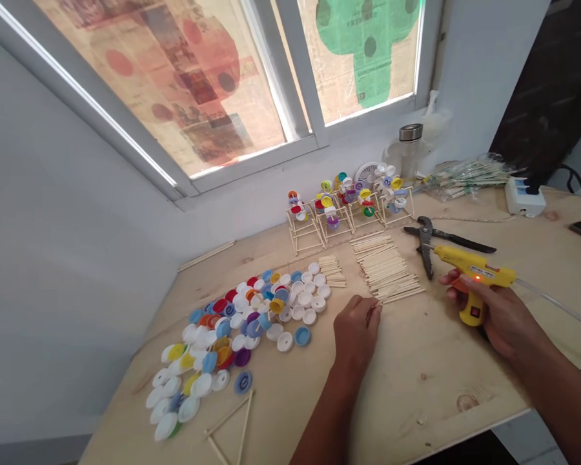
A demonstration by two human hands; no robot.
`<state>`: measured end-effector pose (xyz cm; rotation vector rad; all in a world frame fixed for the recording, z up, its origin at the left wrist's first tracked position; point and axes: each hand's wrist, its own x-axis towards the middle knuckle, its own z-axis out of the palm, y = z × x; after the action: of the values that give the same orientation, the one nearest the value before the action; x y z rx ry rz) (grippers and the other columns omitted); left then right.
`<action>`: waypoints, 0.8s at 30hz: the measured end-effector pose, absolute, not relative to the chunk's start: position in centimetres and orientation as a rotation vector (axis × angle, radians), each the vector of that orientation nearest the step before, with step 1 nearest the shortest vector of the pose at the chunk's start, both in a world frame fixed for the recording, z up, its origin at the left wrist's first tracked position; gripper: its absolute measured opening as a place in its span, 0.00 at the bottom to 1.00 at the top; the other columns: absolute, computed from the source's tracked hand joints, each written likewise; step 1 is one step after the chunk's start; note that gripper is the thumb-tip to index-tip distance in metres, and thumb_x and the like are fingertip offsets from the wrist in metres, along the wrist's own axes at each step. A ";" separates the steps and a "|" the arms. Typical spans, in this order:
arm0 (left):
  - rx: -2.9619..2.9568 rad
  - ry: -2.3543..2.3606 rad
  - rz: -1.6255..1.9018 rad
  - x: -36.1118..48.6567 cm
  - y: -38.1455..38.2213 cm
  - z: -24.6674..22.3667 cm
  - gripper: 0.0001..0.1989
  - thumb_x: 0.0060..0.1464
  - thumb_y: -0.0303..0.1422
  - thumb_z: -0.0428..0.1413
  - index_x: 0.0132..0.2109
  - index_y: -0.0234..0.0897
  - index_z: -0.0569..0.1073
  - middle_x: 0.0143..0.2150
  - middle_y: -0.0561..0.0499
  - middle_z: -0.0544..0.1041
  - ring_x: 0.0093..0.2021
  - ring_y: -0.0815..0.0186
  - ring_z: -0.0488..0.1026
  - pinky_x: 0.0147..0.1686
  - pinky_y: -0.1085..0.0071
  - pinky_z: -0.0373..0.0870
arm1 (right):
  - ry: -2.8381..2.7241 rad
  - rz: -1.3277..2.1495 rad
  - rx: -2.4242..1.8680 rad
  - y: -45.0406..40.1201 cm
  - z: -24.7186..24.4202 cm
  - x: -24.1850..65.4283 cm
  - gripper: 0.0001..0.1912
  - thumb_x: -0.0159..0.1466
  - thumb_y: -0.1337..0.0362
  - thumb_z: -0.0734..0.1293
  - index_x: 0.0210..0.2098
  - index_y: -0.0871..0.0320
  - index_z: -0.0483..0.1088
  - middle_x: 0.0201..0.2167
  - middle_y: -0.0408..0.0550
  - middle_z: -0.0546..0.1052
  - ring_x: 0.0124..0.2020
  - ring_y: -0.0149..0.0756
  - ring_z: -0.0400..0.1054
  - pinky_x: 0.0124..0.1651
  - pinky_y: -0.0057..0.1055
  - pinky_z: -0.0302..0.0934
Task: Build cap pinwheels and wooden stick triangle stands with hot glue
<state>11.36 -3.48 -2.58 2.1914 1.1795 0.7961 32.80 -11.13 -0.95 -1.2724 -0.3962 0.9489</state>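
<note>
My right hand is wrapped round a yellow hot glue gun, its nozzle pointing left and a clear glue stick sticking out of its back. A small red light glows on its side. At the near edge of a row of thin wooden sticks, my left hand is closed, its fingertips pinched on the end of one stick. Left of that hand lies a spread of coloured and white plastic bottle caps. Shorter sticks form a small pile by the caps.
Several stick frames with cap wheels stand along the wall below the window. Black-handled pliers lie beyond the glue gun. A glass bottle, bagged sticks and a white power socket sit at the back. A stick triangle lies in front.
</note>
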 end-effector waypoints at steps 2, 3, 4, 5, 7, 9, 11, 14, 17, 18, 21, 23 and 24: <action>2.306 1.174 0.768 11.8 -3.7 -2.9 0.09 0.57 0.30 0.51 0.38 0.39 0.77 0.34 0.51 0.76 0.31 0.70 0.72 0.31 0.75 0.64 | -0.408 0.963 -1.266 -11.2 -1.0 32.8 0.15 0.48 0.55 0.74 0.32 0.55 0.75 0.34 0.45 0.75 0.27 0.28 0.64 0.26 0.24 0.62; 2.366 1.173 0.749 12.0 -3.8 -3.0 0.09 0.57 0.30 0.51 0.38 0.39 0.77 0.35 0.51 0.76 0.31 0.69 0.72 0.31 0.75 0.65 | -0.410 0.969 -1.266 -11.2 -1.0 32.8 0.15 0.49 0.55 0.74 0.33 0.55 0.75 0.34 0.46 0.75 0.27 0.28 0.63 0.26 0.24 0.62; 2.426 1.172 0.727 12.2 -4.0 -3.0 0.09 0.58 0.31 0.51 0.38 0.40 0.77 0.35 0.51 0.76 0.31 0.69 0.72 0.31 0.75 0.65 | -0.411 0.977 -1.266 -11.3 -1.0 32.7 0.15 0.49 0.56 0.74 0.33 0.56 0.75 0.35 0.46 0.75 0.27 0.28 0.63 0.27 0.24 0.62; 2.482 1.174 0.702 12.5 -4.1 -3.1 0.09 0.58 0.31 0.51 0.38 0.40 0.76 0.35 0.51 0.76 0.31 0.69 0.72 0.32 0.75 0.65 | -0.412 0.982 -1.265 -11.3 -0.9 32.7 0.15 0.49 0.56 0.74 0.33 0.56 0.75 0.35 0.46 0.75 0.27 0.28 0.63 0.27 0.23 0.62; 2.578 1.175 0.652 13.0 -4.3 -3.0 0.08 0.58 0.31 0.52 0.38 0.41 0.76 0.35 0.51 0.77 0.31 0.68 0.72 0.32 0.74 0.65 | -0.414 0.984 -1.265 -11.3 -1.0 32.7 0.14 0.50 0.56 0.74 0.33 0.57 0.75 0.35 0.46 0.75 0.27 0.27 0.63 0.28 0.22 0.62; 2.644 1.179 0.605 13.4 -4.5 -2.9 0.07 0.57 0.32 0.53 0.38 0.41 0.76 0.34 0.52 0.76 0.31 0.67 0.72 0.32 0.73 0.64 | -0.408 0.983 -1.259 -11.4 -1.1 32.7 0.14 0.50 0.56 0.74 0.33 0.57 0.75 0.35 0.46 0.75 0.27 0.27 0.63 0.28 0.22 0.62; 2.682 1.193 0.564 13.8 -4.6 -2.8 0.06 0.57 0.32 0.54 0.38 0.42 0.76 0.34 0.52 0.76 0.31 0.67 0.72 0.32 0.73 0.64 | -0.391 0.980 -1.246 -11.4 -1.2 32.7 0.15 0.49 0.56 0.74 0.33 0.56 0.75 0.35 0.46 0.76 0.27 0.27 0.63 0.28 0.22 0.62; 2.694 1.236 0.535 14.3 -4.6 -2.9 0.06 0.56 0.32 0.55 0.38 0.42 0.76 0.34 0.52 0.76 0.31 0.66 0.71 0.32 0.72 0.64 | -0.389 0.987 -1.228 -11.5 -1.3 32.7 0.15 0.49 0.56 0.74 0.33 0.56 0.74 0.35 0.45 0.76 0.27 0.26 0.63 0.28 0.22 0.62; 2.636 1.249 0.574 14.5 -4.6 -3.2 0.08 0.57 0.32 0.53 0.40 0.42 0.77 0.33 0.51 0.76 0.32 0.66 0.71 0.32 0.72 0.64 | -0.383 0.986 -1.229 -11.6 -1.3 32.6 0.16 0.49 0.56 0.74 0.33 0.57 0.74 0.35 0.46 0.76 0.26 0.26 0.62 0.27 0.22 0.62; 2.584 1.245 0.609 14.4 -4.5 -3.3 0.09 0.58 0.32 0.52 0.40 0.42 0.77 0.33 0.51 0.76 0.32 0.67 0.72 0.32 0.73 0.64 | -0.377 0.981 -1.231 -11.6 -1.2 32.6 0.16 0.49 0.55 0.75 0.33 0.57 0.74 0.34 0.46 0.76 0.26 0.26 0.63 0.27 0.22 0.62; 2.323 1.256 0.755 13.8 -4.1 -3.1 0.12 0.59 0.33 0.49 0.41 0.39 0.78 0.34 0.50 0.75 0.31 0.69 0.72 0.32 0.74 0.65 | -0.377 0.977 -1.227 -11.7 -1.1 32.5 0.16 0.49 0.55 0.74 0.33 0.57 0.74 0.34 0.46 0.76 0.26 0.27 0.63 0.27 0.23 0.62; 2.156 1.295 0.823 13.1 -3.7 -2.7 0.12 0.58 0.34 0.50 0.40 0.37 0.78 0.32 0.50 0.75 0.30 0.69 0.71 0.32 0.74 0.65 | -0.386 0.983 -1.218 -11.8 -0.9 32.5 0.16 0.49 0.54 0.74 0.34 0.56 0.74 0.34 0.45 0.76 0.26 0.26 0.63 0.28 0.23 0.62; 2.103 1.318 0.839 12.8 -3.4 -2.5 0.12 0.58 0.34 0.51 0.39 0.36 0.78 0.31 0.50 0.74 0.29 0.69 0.70 0.31 0.73 0.65 | -0.390 0.987 -1.215 -11.8 -0.9 32.6 0.16 0.49 0.54 0.74 0.34 0.56 0.74 0.34 0.45 0.76 0.26 0.26 0.63 0.28 0.23 0.62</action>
<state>12.82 -3.43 -2.48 2.1035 1.3182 0.8388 32.55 -11.79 -0.91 -1.2145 -0.3901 0.9872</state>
